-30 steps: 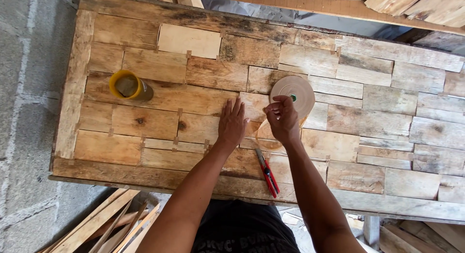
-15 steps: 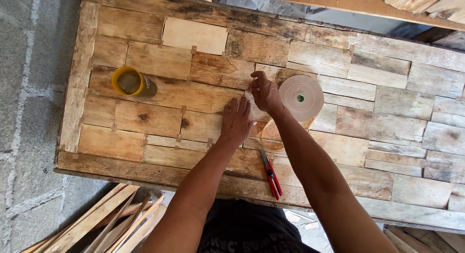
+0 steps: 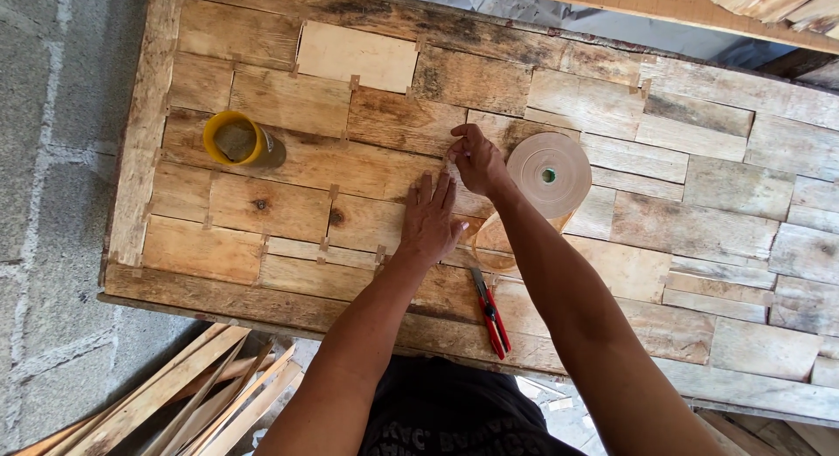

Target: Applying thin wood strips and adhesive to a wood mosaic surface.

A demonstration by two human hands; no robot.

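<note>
A panel of many wooden pieces joined like a patchwork lies in front of me. My left hand rests flat on it, fingers spread, pressing near the middle. My right hand is just above it, fingers pinched on the end of a thin brown tape strip at a seam between pieces. A roll of brown paper tape lies flat on the panel right of my right hand, a loose loop of tape curling from it under my right forearm.
A red-handled utility knife lies on the panel near its front edge, between my forearms. A yellow-rimmed jar stands at the panel's left. Thin wood strips are piled on the floor at lower left. Boards lie beyond the far edge.
My right hand moved up and left, away from the tape roll, drawing the tape end to a seam above my left hand. My left hand stayed flat in place.
</note>
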